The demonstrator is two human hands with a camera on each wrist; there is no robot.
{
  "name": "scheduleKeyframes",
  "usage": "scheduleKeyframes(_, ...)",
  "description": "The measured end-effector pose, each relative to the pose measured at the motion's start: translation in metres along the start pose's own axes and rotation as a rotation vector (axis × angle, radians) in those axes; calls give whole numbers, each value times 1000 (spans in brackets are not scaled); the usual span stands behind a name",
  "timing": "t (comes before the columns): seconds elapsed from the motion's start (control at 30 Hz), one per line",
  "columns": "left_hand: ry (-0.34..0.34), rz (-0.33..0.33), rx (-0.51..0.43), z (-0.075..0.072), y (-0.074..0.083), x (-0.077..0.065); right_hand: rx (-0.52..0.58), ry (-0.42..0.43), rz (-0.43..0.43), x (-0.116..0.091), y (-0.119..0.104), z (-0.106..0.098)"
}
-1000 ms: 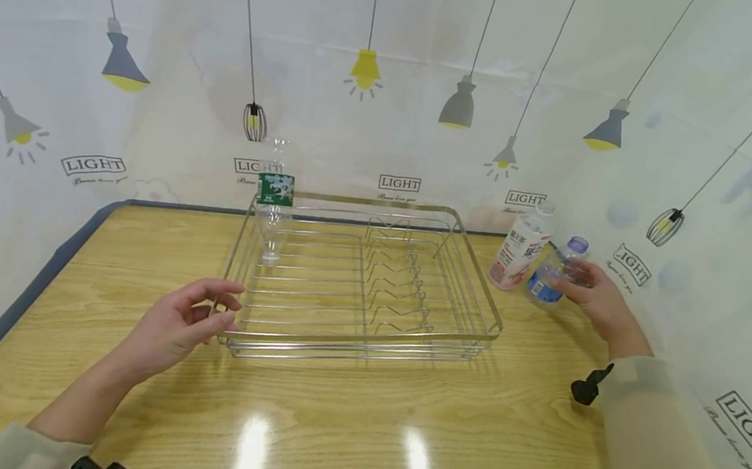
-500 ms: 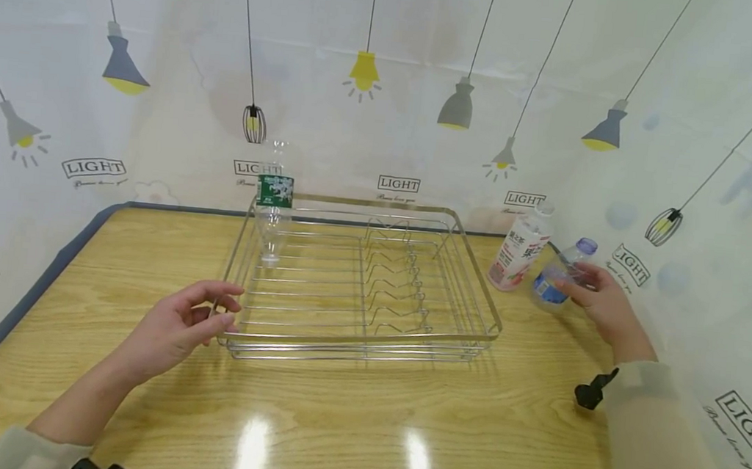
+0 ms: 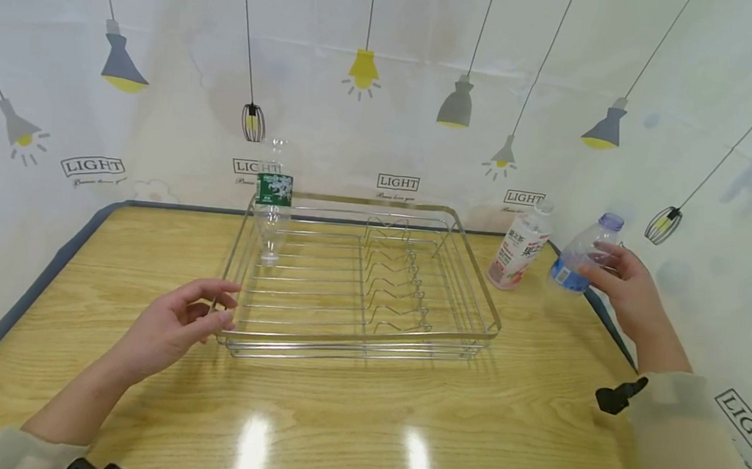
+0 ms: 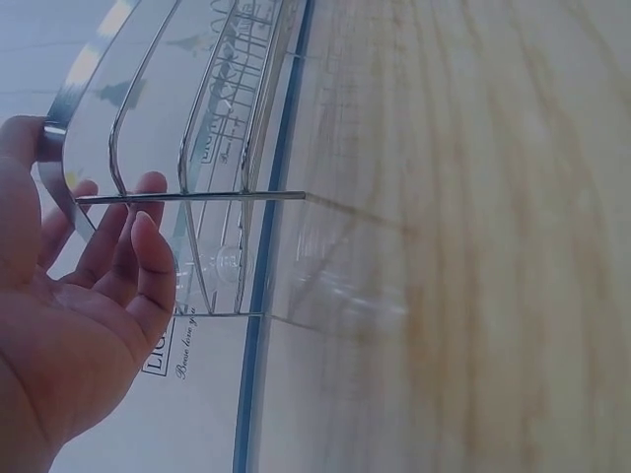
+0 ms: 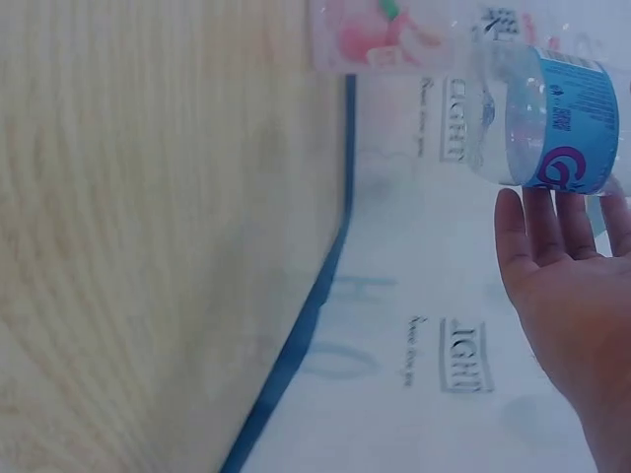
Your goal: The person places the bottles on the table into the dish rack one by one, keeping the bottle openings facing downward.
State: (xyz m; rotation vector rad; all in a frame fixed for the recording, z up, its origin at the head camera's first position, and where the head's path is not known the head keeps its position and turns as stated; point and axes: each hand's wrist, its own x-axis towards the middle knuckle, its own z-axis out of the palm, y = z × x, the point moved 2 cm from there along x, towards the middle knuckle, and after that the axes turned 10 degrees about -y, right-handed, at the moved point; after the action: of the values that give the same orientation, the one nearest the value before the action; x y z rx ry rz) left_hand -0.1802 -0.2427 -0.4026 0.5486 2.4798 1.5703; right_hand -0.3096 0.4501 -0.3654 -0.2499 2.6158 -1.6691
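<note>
My right hand [image 3: 639,296] holds a small clear plastic bottle [image 3: 572,272] with a blue label, raised off the table and leaning right at its bluish-purple top. In the right wrist view, the fingers reach the side of this bottle [image 5: 577,123]. At the front left corner of a wire dish rack [image 3: 315,339], my left hand [image 3: 166,328] grips the frame, with thumb and fingers around it. The left wrist view has those fingers [image 4: 153,261] curled behind the thin metal bars. A clear bottle with a green label [image 3: 274,190] stands inside the rack at the back left.
Right of the rack, a bottle with a white and pink label [image 3: 518,251] stands near the back of the wooden table [image 3: 335,415]. A printed curtain [image 3: 383,139] with lamp drawings closes off the back and both sides.
My right hand has lifted the blue-labelled bottle and carried it up and to the right, away from the pink and white one. The left hand and the rack stay put.
</note>
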Motion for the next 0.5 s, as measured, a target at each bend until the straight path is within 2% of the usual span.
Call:
scheduleKeyframes(0.13, 15, -37, 36, -3, 0, -1, 17, 0, -50, -3, -22, 9)
scheduleKeyframes(0.23, 50, -36, 67, -7, -1, -3, 29, -20, -77, -5, -42, 21)
scheduleKeyframes(0.5, 206, 7, 132, -19, 3, -9, 133, -140, -276, -1, -93, 67)
